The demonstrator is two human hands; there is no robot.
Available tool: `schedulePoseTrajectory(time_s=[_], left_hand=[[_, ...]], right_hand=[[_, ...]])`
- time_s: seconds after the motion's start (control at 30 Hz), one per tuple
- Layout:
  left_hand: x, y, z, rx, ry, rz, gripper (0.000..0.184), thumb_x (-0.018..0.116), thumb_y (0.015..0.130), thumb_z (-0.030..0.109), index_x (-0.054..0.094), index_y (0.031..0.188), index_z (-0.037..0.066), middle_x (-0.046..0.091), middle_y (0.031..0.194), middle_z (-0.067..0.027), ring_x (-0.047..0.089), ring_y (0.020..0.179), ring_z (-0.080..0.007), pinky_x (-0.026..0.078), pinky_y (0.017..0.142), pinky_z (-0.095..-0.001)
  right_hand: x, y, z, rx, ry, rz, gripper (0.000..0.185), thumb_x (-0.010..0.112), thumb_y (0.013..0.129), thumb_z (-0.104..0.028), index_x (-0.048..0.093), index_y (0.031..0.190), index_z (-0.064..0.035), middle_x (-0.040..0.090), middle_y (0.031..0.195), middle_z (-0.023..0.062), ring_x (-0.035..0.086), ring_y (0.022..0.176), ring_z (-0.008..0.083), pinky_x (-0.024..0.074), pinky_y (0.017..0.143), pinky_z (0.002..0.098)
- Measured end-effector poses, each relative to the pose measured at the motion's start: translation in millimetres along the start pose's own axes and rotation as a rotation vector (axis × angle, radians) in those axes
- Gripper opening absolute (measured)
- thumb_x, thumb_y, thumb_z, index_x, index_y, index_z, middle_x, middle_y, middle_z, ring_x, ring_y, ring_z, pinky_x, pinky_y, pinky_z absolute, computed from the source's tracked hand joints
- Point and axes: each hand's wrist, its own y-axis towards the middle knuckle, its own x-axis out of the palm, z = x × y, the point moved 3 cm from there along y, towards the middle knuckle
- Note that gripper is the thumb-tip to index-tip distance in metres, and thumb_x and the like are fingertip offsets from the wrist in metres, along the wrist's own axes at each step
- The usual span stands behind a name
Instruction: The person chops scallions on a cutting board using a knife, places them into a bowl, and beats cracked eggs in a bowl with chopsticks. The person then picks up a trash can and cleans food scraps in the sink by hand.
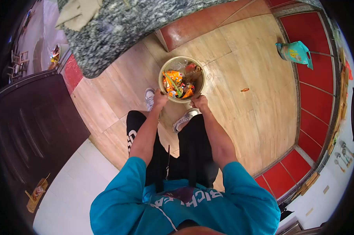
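A round, pale trash bin (pixel 204 84) is in front of my feet, with both my hands at its near rim. Inside lie orange wrappers (pixel 172 80), a green strip and some clear plastic. My left hand (pixel 160 98) grips the rim on the near left side. On the near right side, my right hand (pixel 200 102) is closed around the same rim. Whether the bin touches the floor I cannot tell.
A granite countertop (pixel 114 31) with a beige cloth (pixel 80 13) juts in at the upper left. A dark door (pixel 36 129) stands at left. Near the red-tiled wall (pixel 312 74) is a teal bag (pixel 296 53). A small orange-brown scrap (pixel 244 90) lies on the floor.
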Motion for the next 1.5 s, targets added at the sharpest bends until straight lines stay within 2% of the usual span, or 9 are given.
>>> schedulePoseTrajectory(time_s=[0.13, 0.3, 0.4, 0.5, 0.77, 0.93, 1.0, 1.33, 1.5], left_hand=[[1.4, 10.9, -7.3, 0.018, 0.125, 0.006, 0.038, 0.072, 0.083, 0.008, 0.052, 0.115, 0.006, 0.065, 0.096, -0.0118, 0.064, 0.084, -0.0202, 0.053, 0.065, -0.0342], [-10.2, -16.6, 26.9, 0.142, 0.434, 0.01, 0.036, 0.07, 0.078, 0.012, 0.058, 0.111, 0.002, 0.067, 0.094, -0.0243, 0.065, 0.09, -0.0419, 0.052, 0.076, -0.0465], [-12.1, -27.4, 41.2, 0.125, 0.514, 0.009, 0.032, 0.066, 0.081, 0.012, 0.06, 0.11, 0.001, 0.068, 0.09, -0.0235, 0.064, 0.087, -0.0434, 0.052, 0.075, -0.0471], [-25.0, -70.4, 95.2, 0.311, 0.416, 0.032, 0.027, 0.063, 0.083, 0.011, 0.061, 0.109, 0.001, 0.068, 0.088, -0.0217, 0.067, 0.085, -0.0393, 0.052, 0.073, -0.0448], [-56.5, -215.3, 305.5, 0.306, 0.027, 0.043, 0.017, 0.06, 0.089, 0.012, 0.067, 0.103, 0.006, 0.069, 0.086, -0.0197, 0.069, 0.083, -0.0321, 0.054, 0.073, -0.0376], [-91.9, -222.5, 450.1, 0.604, -0.004, 0.266, 0.017, 0.056, 0.096, 0.015, 0.062, 0.106, 0.002, 0.068, 0.089, -0.0136, 0.067, 0.079, -0.0258, 0.051, 0.069, -0.0341], [-118.7, -204.5, 518.1, 0.842, 0.108, 0.575, 0.013, 0.057, 0.096, 0.013, 0.062, 0.101, 0.002, 0.061, 0.096, -0.0131, 0.058, 0.082, -0.026, 0.046, 0.072, -0.0361], [-140.3, -120.7, 624.9, 0.376, 0.179, 0.935, 0.03, 0.061, 0.093, 0.015, 0.058, 0.12, 0.001, 0.057, 0.1, -0.0133, 0.06, 0.076, -0.023, 0.05, 0.069, -0.0369], [-158.5, -72.8, 641.3, 0.231, 0.457, 0.971, 0.044, 0.06, 0.092, 0.025, 0.052, 0.133, 0.012, 0.051, 0.117, -0.0221, 0.061, 0.093, -0.0401, 0.051, 0.078, -0.0473]], right_hand=[[18.7, 54.7, 35.5, -0.17, -0.108, -0.111, 0.017, 0.062, 0.086, -0.012, 0.065, 0.085, 0.0042, 0.067, 0.072, 0.0138, 0.068, 0.06, 0.0249, 0.0577, 0.051, 0.0382], [26.5, 20.6, 34.2, 0.072, -0.197, -0.067, 0.021, 0.061, 0.084, -0.02, 0.066, 0.076, -0.0012, 0.067, 0.065, 0.011, 0.068, 0.06, 0.0218, 0.0534, 0.055, 0.0364], [24.0, 12.9, 25.3, -0.109, -0.224, -0.081, 0.016, 0.059, 0.085, -0.011, 0.061, 0.09, 0.004, 0.067, 0.07, 0.0142, 0.068, 0.057, 0.0236, 0.0565, 0.052, 0.036], [4.7, -53.1, -30.7, -0.236, -0.052, -0.004, 0.02, 0.057, 0.087, -0.004, 0.055, 0.103, 0.0064, 0.067, 0.074, 0.0154, 0.067, 0.055, 0.0235, 0.0586, 0.05, 0.0356], [5.4, -239.5, -178.1, -0.524, -0.039, 0.077, 0.008, 0.061, 0.089, -0.007, 0.062, 0.088, 0.0002, 0.067, 0.072, 0.0091, 0.063, 0.056, 0.0127, 0.0499, 0.05, 0.0268], [-21.2, -282.3, -277.2, -0.603, 0.246, -0.045, 0.012, 0.056, 0.097, -0.012, 0.058, 0.094, -0.0004, 0.061, 0.067, 0.0033, 0.053, 0.051, 0.007, 0.042, 0.046, 0.0228], [-40.6, -279.2, -319.4, -0.69, 0.207, -0.066, 0.022, 0.059, 0.097, -0.018, 0.054, 0.086, 0.0005, 0.059, 0.065, 0.0025, 0.05, 0.049, 0.0064, 0.0409, 0.045, 0.0258], [-156.9, -246.8, -474.1, -0.858, -0.044, -0.235, 0.02, 0.06, 0.096, -0.017, 0.058, 0.088, 0.0013, 0.06, 0.064, 0.0043, 0.056, 0.056, 0.0102, 0.0446, 0.051, 0.029], [-175.2, -236.9, -503.4, -0.768, -0.121, -0.361, 0.018, 0.061, 0.095, -0.017, 0.059, 0.091, 0.0009, 0.061, 0.065, 0.0046, 0.055, 0.052, 0.01, 0.0433, 0.048, 0.0271]])
